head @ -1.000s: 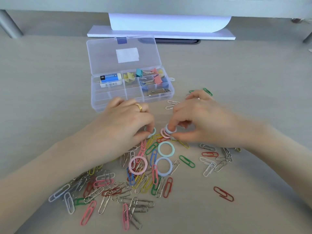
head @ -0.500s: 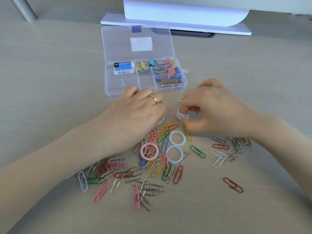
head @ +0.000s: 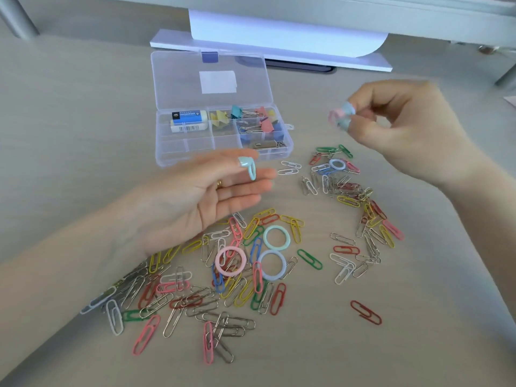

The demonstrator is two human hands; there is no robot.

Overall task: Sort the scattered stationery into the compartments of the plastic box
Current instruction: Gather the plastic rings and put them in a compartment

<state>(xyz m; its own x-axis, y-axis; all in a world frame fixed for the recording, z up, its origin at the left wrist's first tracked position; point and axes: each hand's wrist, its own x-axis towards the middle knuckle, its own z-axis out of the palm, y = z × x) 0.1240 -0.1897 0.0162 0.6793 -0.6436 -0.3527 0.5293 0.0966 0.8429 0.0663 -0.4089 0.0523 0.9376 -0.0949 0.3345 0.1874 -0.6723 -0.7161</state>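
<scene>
left hand (head: 212, 191) palm-up, thumb pinching a mint ring (head: 252, 172); right hand (head: 405, 129) raised, fingers (head: 371, 100) pinching rings (head: 339, 116).

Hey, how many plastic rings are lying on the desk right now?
4. A mint ring, pink ring and lilac ring lie together in the middle clip pile; a blue ring lies in the far right pile. Clips may hide more.

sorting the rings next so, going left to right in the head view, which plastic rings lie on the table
pink plastic ring → mint-green plastic ring → small pale-blue plastic ring; the lavender plastic ring shares the mint one's span, so left out
</scene>
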